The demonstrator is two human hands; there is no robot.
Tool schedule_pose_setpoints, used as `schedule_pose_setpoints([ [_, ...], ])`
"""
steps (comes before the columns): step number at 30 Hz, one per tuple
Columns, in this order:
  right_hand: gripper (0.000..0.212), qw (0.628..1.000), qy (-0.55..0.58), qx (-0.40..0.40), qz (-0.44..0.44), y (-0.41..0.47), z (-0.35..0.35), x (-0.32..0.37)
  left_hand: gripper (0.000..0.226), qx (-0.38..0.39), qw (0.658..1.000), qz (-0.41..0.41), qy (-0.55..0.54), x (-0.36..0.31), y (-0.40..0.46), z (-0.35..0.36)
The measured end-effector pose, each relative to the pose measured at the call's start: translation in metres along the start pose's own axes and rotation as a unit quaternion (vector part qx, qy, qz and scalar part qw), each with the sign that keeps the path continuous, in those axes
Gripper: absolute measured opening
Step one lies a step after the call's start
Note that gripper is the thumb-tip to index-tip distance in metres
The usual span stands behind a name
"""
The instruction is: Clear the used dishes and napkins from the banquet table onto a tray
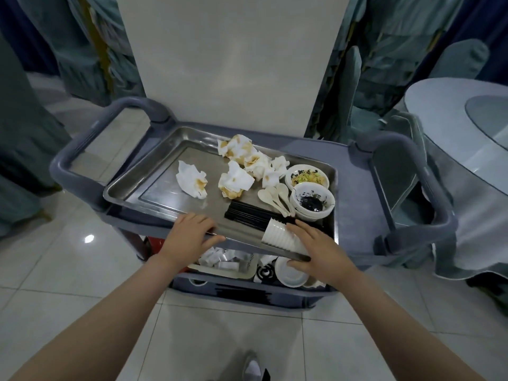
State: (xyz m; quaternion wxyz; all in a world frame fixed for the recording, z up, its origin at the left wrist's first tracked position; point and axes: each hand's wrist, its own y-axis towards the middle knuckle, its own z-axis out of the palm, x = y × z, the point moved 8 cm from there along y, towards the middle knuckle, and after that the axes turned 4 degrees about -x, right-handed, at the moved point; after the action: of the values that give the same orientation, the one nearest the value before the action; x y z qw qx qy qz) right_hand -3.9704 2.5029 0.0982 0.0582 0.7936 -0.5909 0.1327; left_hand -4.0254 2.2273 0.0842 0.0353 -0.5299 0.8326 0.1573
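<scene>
Steel tray (165,193) on cart (357,160), napkins (236,171), bowls (313,199) at right edge, left hand (189,235) and right hand (319,251) gripping near rim.

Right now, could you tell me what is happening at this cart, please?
A person holds the near rim of a steel tray on a grey service cart, left hand and right hand gripping it. The tray carries crumpled stained napkins, white spoons, black chopsticks, stacked white cups and dirty white bowls.
</scene>
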Motion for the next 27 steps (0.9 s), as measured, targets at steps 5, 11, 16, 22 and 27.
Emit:
schedule_pose_setpoints([
  [5,0.081,0.998,-0.026,-0.048,0.029,0.008,0.000,-0.022,0.068,-0.006,0.999,-0.036,-0.016,0.000,0.012,0.009],
  [11,0.081,1.000,0.011,-0.007,0.024,0.022,0.007,-0.049,0.054,0.027,0.996,-0.076,-0.036,-0.004,0.028,0.027],
  [16,0.075,1.000,0.008,0.000,0.010,0.032,0.012,-0.067,0.056,0.016,0.995,-0.091,-0.045,-0.003,0.033,0.040],
  [22,0.073,0.998,0.023,-0.008,0.051,0.054,0.004,-0.086,0.036,0.030,0.988,-0.141,-0.063,-0.007,0.058,0.046],
  [27,0.078,0.994,0.058,-0.021,0.091,0.067,-0.003,-0.091,0.036,0.046,0.982,-0.169,-0.069,-0.005,0.071,0.049],
])
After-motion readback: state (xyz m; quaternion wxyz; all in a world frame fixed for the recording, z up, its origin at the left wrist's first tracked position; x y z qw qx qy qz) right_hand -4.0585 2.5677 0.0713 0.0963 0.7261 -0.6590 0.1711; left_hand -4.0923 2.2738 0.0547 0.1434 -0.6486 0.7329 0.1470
